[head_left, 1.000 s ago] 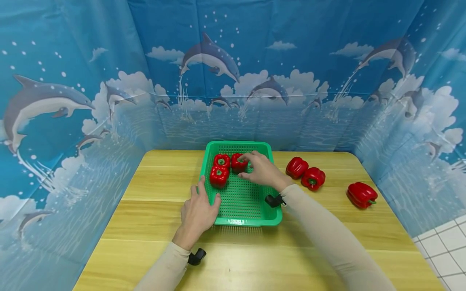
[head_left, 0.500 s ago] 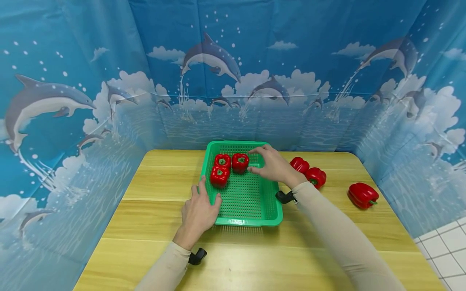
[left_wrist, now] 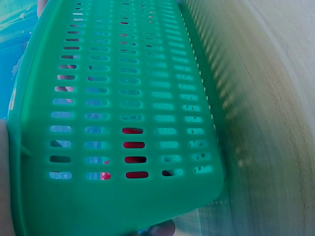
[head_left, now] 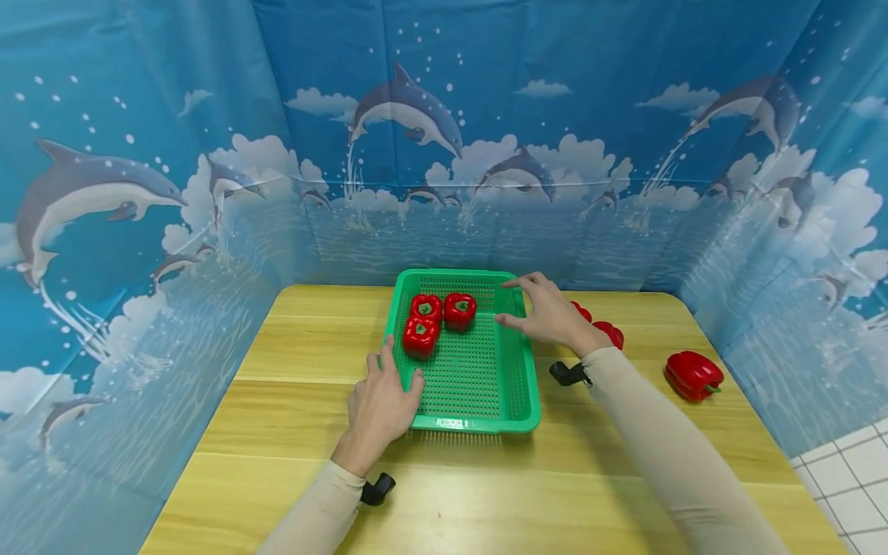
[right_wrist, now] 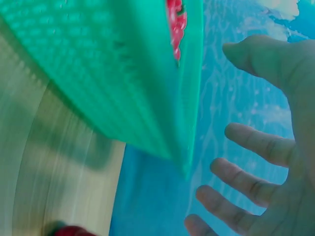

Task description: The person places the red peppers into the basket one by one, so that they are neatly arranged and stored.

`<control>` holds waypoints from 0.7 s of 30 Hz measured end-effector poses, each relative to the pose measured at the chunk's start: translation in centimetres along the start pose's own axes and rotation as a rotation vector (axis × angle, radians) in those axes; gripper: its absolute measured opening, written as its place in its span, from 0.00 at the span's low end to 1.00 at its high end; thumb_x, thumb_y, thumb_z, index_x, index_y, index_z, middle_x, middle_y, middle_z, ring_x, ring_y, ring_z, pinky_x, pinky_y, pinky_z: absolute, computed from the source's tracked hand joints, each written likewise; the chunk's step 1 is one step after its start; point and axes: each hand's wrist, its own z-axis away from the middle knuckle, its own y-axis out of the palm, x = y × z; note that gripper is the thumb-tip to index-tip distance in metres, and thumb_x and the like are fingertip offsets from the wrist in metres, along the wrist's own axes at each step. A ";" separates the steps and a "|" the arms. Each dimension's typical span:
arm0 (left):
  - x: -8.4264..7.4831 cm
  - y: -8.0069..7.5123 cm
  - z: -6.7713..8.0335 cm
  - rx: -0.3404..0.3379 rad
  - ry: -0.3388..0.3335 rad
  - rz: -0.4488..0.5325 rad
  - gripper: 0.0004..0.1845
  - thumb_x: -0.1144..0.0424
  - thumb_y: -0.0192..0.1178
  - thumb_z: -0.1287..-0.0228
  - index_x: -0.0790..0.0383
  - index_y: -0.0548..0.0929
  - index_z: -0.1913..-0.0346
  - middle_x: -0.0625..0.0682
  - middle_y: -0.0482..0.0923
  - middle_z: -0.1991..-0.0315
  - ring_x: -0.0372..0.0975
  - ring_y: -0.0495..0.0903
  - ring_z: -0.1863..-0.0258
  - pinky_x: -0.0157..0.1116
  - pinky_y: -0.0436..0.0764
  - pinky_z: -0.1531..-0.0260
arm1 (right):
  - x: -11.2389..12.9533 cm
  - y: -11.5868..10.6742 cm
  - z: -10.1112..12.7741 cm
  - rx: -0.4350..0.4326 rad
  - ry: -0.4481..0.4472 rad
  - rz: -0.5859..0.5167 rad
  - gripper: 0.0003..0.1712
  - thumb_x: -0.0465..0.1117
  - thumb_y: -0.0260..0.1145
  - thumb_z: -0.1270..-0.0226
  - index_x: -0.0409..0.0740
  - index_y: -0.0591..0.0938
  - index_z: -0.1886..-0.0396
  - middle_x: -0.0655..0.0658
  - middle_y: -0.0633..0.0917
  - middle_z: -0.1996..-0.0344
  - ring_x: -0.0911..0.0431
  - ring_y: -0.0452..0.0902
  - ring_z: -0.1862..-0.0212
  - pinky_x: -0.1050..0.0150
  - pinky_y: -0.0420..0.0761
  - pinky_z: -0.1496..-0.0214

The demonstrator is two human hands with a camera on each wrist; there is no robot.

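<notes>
A green perforated plastic basket [head_left: 479, 425] stands on the table with three red bell peppers inside, toward its far left: one pepper [head_left: 426, 308] at the back, one [head_left: 421, 337] in front of it and one [head_left: 459, 311] to the right. My left hand [head_left: 381, 412] holds the basket's left side, thumb over the rim and fingers along the outside; a fingertip [left_wrist: 162, 228] shows below the basket wall in the left wrist view. Over the basket's far right rim, my right hand [head_left: 551, 312] hovers with fingers spread and nothing held.
Right of the basket, two more bell peppers, a rear one [head_left: 581, 310] and a nearer one [head_left: 610, 334], are partly hidden by my right hand and wrist. Another bell pepper [head_left: 694, 375] lies near the right edge of the wooden table [head_left: 486, 493]. A dolphin-print curtain [head_left: 444, 231] surrounds the table.
My right hand has let go of the right-hand pepper in the basket and drawn away to the right, over the rim. The left hand stays on the basket's left side.
</notes>
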 end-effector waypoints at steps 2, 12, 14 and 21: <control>0.0 0.0 0.0 -0.002 0.003 0.002 0.49 0.41 0.61 0.14 0.61 0.54 0.04 0.69 0.80 0.37 0.46 0.70 0.87 0.38 0.68 0.89 | -0.7 -0.1 0.1 -0.004 0.010 0.000 0.45 0.62 0.76 0.18 0.48 0.76 0.11 0.30 0.71 0.16 0.26 0.66 0.15 0.19 0.73 0.18; -0.1 -0.1 0.0 -0.002 0.005 -0.013 0.50 0.39 0.58 0.14 0.61 0.54 0.04 0.68 0.80 0.37 0.46 0.71 0.86 0.38 0.69 0.87 | -4.7 -1.0 1.3 -0.011 0.068 0.017 0.50 0.69 0.72 0.17 0.45 0.73 0.10 0.28 0.67 0.14 0.27 0.68 0.18 0.19 0.72 0.18; -0.1 -0.1 -0.1 -0.004 0.005 -0.014 0.49 0.39 0.58 0.14 0.61 0.54 0.04 0.69 0.80 0.37 0.46 0.71 0.87 0.38 0.69 0.87 | -5.4 -1.2 1.6 -0.016 0.075 0.026 0.50 0.68 0.72 0.16 0.44 0.73 0.09 0.27 0.67 0.13 0.25 0.68 0.17 0.18 0.71 0.18; 0.0 0.0 -0.1 -0.006 0.010 -0.013 0.49 0.39 0.58 0.14 0.62 0.55 0.04 0.69 0.80 0.37 0.45 0.70 0.86 0.38 0.69 0.87 | -7.6 -1.9 2.3 -0.009 0.121 0.021 0.51 0.70 0.71 0.17 0.45 0.71 0.09 0.25 0.64 0.12 0.22 0.65 0.16 0.15 0.69 0.18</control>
